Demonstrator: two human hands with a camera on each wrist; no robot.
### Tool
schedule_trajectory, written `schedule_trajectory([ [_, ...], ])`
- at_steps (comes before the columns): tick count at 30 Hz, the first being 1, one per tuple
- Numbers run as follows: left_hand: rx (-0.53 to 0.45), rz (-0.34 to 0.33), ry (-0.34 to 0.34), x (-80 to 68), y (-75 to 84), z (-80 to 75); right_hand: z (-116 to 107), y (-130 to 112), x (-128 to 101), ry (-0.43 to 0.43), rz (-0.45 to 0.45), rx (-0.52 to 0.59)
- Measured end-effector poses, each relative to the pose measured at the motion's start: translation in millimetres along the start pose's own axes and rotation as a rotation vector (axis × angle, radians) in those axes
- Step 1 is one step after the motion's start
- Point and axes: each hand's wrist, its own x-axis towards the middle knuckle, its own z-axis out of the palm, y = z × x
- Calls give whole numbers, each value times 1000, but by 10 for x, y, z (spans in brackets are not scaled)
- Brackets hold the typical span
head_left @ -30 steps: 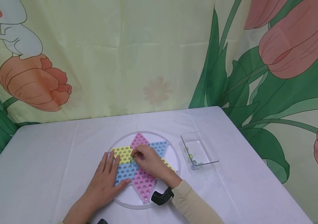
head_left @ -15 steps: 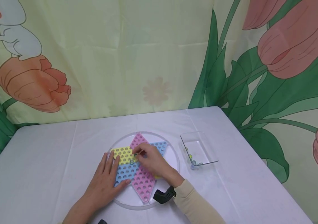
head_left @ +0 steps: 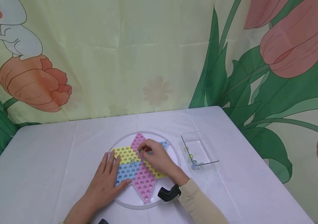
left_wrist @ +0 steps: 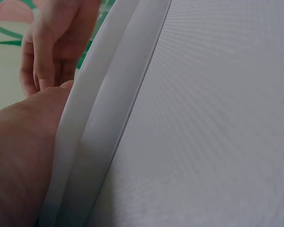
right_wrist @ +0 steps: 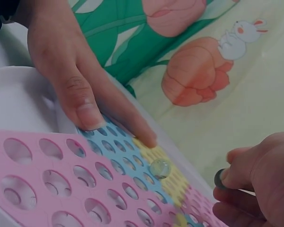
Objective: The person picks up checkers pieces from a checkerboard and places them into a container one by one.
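Note:
A round Chinese checkers board (head_left: 145,186) with a pink, blue and yellow star of holes lies on the table. My left hand (head_left: 104,179) rests flat on its left side, fingers straight over the rim and the thumb on the blue section. My right hand (head_left: 156,157) is over the star's upper middle and pinches a dark green marble (right_wrist: 219,179) between thumb and fingertips. One clear greenish marble (right_wrist: 160,168) sits in a hole near the yellow and blue border. The right hand hides part of the star's right side in the head view.
A clear plastic box (head_left: 199,149) stands right of the board, with several marbles (head_left: 194,162) gathered along its near left side. The white tablecloth (head_left: 44,168) spreads around, its far edge meeting a printed curtain (head_left: 97,62).
My right hand has shifted right and slightly away across the board, still pinching its marble. The clear marble in the board and my left hand stay where they were.

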Motion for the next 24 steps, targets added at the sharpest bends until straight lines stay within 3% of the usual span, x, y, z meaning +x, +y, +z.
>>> schedule_trajectory([
  [24,-27,-23,-31,14,3,-38,-244,17,-72,115,-1,-77],
])
